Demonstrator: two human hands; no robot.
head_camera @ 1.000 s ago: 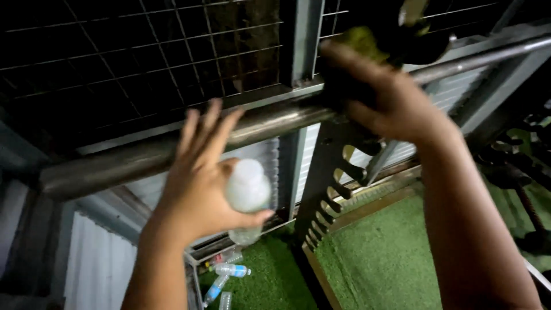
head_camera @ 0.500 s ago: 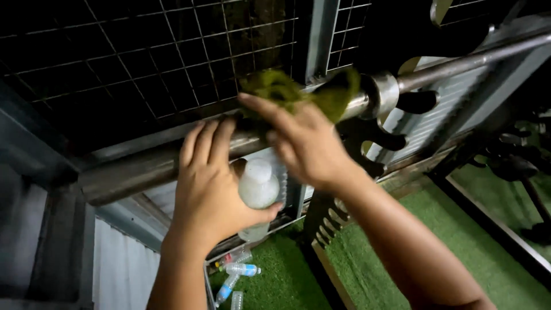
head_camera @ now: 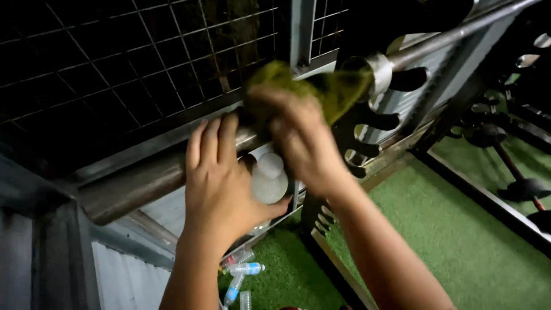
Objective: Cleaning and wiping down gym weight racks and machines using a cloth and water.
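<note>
The left hand [head_camera: 221,183] is nearest, its back to the camera, closed around a small pale plastic bottle [head_camera: 268,179]: the thumb hooks under the bottle's right side and the fingers stretch up so their tips lie against the metal bar [head_camera: 143,181]. The bottle sits just below that bar, between the two hands. The right hand [head_camera: 301,143] comes in from the lower right and is closed on a green cloth [head_camera: 321,86], pressing it onto the bar just above the bottle; the motion blurs the hand, so the exact set of its fingers cannot be told. The cloth bunches over the bar and reaches right, near a shiny metal collar [head_camera: 379,70] on the bar. The bar slants up from lower left to upper right. Behind it stands a dark wire mesh panel [head_camera: 115,63]. Down below lies green turf [head_camera: 459,235], with several clear plastic bottles [head_camera: 244,270] lying on it near a corrugated wall [head_camera: 129,275].
</note>
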